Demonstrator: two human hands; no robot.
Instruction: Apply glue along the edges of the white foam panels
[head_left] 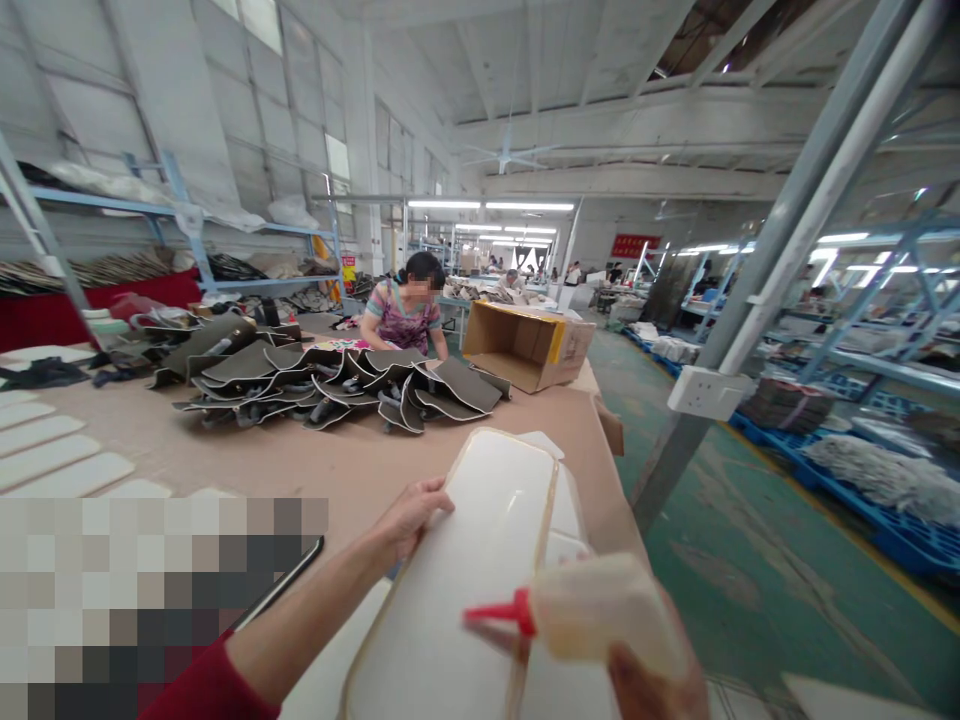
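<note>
My right hand (660, 675), partly blurred, is closed around a squeeze bottle (600, 610) with a red nozzle and yellowish contents. The bottle lies nearly level, its nozzle pointing left over a white panel (480, 530). This panel is long with rounded corners, and a yellowish line, like glue, runs along its border. At its upper left edge my left hand (416, 515) grips it, fingertips curled onto the surface. More white panels (566, 510) lie beneath it and to its right.
Grey-brown pieces with pale edges (352, 385) are heaped across the brown table (300, 460). An open cardboard box (525, 345) stands at the far right corner. A co-worker (405, 310) sits behind the heap. White panels (52, 450) lie at left; a metal post (750, 290) rises at right.
</note>
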